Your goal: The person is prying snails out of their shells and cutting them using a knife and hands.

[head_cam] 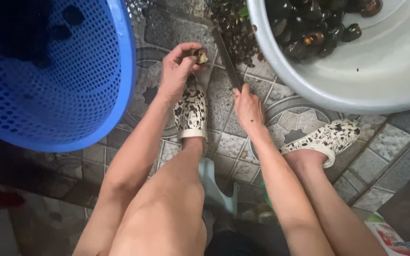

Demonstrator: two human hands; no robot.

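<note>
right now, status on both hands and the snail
Left hand pinching a snail. Right hand gripping a knife, blade up beside it. Shell pile on the floor behind; nothing between.

Probably a home yard or washing area, patterned floor tiles [224,102], blue plastic basket [72,85], white basin [380,66] of snails [309,28]

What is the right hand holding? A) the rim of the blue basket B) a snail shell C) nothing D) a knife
D: the right hand grips the handle of a knife, its blade running up toward the pile of shell bits on the tiled floor, while the left hand pinches a single snail.
</note>
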